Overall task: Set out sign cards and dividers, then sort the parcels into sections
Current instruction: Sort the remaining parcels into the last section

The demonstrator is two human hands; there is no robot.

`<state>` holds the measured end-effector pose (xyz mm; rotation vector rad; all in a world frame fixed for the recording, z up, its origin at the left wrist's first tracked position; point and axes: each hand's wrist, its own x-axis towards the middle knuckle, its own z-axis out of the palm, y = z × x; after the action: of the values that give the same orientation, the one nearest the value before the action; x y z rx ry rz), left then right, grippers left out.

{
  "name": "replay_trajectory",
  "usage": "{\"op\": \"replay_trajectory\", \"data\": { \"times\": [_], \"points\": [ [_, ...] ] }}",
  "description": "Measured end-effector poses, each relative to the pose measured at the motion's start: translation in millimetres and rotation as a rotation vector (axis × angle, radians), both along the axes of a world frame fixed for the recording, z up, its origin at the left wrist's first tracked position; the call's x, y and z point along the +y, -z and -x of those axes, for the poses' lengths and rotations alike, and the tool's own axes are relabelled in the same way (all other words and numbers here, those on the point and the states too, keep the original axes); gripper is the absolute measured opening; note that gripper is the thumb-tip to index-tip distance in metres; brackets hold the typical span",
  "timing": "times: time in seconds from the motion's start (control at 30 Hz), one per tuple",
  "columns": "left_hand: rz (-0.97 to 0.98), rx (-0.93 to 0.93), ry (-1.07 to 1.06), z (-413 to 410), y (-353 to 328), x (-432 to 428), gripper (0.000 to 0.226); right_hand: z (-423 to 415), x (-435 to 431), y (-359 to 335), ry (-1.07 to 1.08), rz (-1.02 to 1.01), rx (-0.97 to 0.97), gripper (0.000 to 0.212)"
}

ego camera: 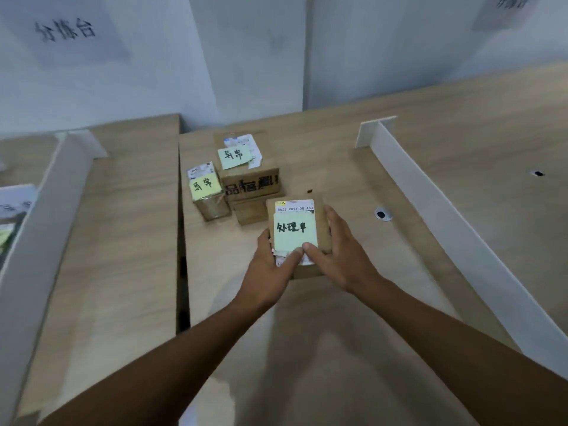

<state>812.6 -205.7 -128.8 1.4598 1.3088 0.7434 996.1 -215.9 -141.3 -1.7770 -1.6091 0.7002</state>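
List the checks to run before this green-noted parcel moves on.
1. Grip of left hand and right hand on the brown cardboard parcel: ok.
2. Its pale green handwritten note pinned on top by both thumbs: ok.
3. Parcel lifted off the wooden table: cannot tell.
4. The white upright divider on the right stands apart from it: ok.
5. Gap to the printed cardboard box behind: cannot tell.

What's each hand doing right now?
Left hand: holding the parcel, thumb on its green note.
Right hand: holding the same parcel, thumb on the note.
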Motion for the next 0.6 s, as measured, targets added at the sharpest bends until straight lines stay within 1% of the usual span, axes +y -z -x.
{"op": "replay_trajectory", "data": {
  "times": [0.07,0.13,0.27,0.33,0.4,0.47,0.6],
  "points": [
    [-0.053,-0.012,-0.061,54,-27,-19,0.058,53,-7,-26,-0.074,-0.037,0.014,0.093],
    [-0.095,-0.034,-0.128,113,-50,-39,0.059,113,-17,-51,-0.152,-0.08,0.034,0.092],
    [-0.188,-0.05,-0.26,245,-88,-87,0.058,250,-44,-96,-0.271,-0.191,0.081,0.093],
    [-0.209,-0.059,-0.313,311,-102,-113,0.057,319,-63,-115,-0.33,-0.19,0.117,0.094],
    [-0.241,-0.057,-0.366,377,-114,-141,0.056,385,-84,-129,-0.4,-0.207,0.101,0.089],
    [-0.264,-0.047,-0.416,440,-121,-171,0.048,449,-104,-138,-0.468,-0.271,0.055,0.084],
    [-0.268,0.006,-0.53,552,-133,-223,0.047,570,-140,-151,-0.581,-0.273,0.094,0.083]
  ]
}}
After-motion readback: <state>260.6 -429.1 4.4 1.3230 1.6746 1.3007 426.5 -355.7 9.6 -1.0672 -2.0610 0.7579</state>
